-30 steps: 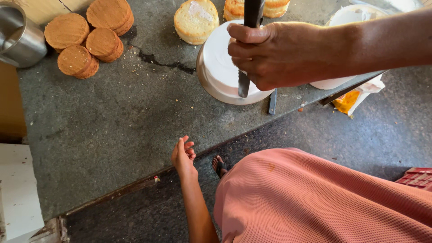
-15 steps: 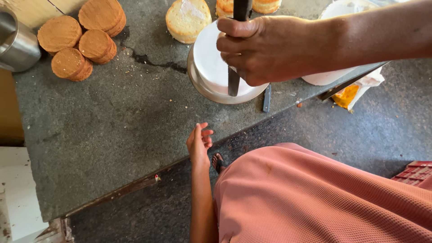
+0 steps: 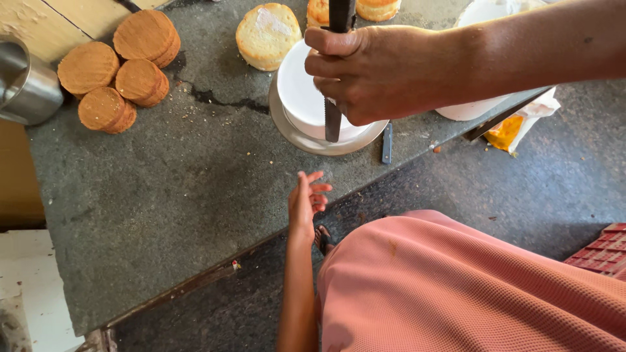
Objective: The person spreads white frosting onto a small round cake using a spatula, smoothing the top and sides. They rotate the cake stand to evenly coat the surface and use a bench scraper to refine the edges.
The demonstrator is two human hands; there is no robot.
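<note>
My right hand is closed around a long serrated knife, held upright with the blade pointing down against the near side of a white frosted cake. The cake sits on a round metal plate on the grey stone counter. Below the plate, my left hand hovers at the counter's front edge. Its fingers are spread and it holds nothing.
Several round brown cake layers lie at the back left beside a steel cup. A pale sponge round sits behind the cake. A small grey tool, a white dish and an orange packet lie to the right.
My left hand has risen from below the counter edge toward the plate. My right hand keeps the knife against the cake.
</note>
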